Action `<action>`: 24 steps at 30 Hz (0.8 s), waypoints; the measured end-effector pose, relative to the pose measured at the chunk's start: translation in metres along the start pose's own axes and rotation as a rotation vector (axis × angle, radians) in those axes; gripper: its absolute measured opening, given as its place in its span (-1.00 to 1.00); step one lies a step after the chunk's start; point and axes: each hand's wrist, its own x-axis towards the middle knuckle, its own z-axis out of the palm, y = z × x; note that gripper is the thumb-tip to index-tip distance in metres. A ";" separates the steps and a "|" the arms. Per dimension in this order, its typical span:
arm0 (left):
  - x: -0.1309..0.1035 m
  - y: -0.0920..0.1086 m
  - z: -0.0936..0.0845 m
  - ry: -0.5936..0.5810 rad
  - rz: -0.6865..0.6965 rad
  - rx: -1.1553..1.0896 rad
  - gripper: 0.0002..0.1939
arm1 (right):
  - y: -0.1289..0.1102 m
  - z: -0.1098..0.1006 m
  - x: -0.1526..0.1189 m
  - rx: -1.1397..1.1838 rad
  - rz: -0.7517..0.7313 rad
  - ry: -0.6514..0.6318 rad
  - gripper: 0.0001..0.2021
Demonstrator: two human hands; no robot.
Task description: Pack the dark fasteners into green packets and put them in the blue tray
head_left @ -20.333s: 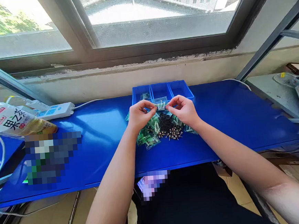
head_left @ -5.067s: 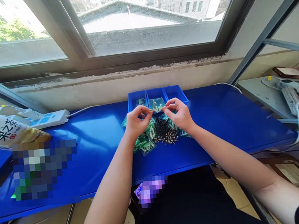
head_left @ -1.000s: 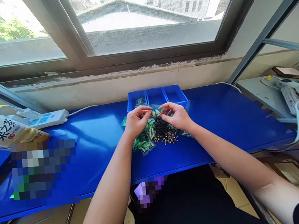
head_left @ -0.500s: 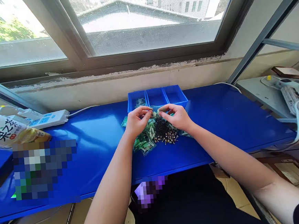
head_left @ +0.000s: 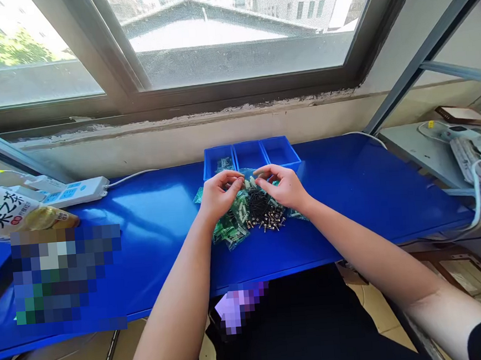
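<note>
My left hand (head_left: 221, 193) has thumb and fingertips pinched together above a pile of small parts, on something too small to make out. Facing it a short gap away, my right hand (head_left: 281, 187) is curled in a similar pinch; what its fingertips hold is unclear. Between the hands show small pale pieces (head_left: 249, 182) and some clear film. Below them lie black screw-like pieces (head_left: 258, 202) and metal fasteners (head_left: 272, 220) with shiny heads. Small clear and green plastic bags (head_left: 233, 231) with pale pieces inside lie by my left wrist.
Behind my hands stands a blue three-compartment tray (head_left: 282, 153), with small bags in its left compartment. On the blue table (head_left: 362, 192), a power strip (head_left: 78, 191) and a printed drink package (head_left: 22, 211) are at the left, beside a blurred-out area. A window is behind.
The pale pieces between my fingertips show more plainly and the fingertips look slightly farther apart. Both hands stay almost in place; the view has shifted slightly.
</note>
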 end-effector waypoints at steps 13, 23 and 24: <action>0.003 -0.008 -0.002 0.093 0.123 0.129 -0.88 | 0.002 -0.002 0.002 0.027 0.075 0.093 -0.76; 0.000 -0.001 -0.002 0.048 0.033 -0.017 -0.79 | 0.002 -0.003 0.005 0.243 0.153 0.069 -0.62; -0.001 0.000 -0.002 0.051 0.034 0.001 -0.79 | 0.003 -0.003 0.005 0.220 0.148 0.083 -0.65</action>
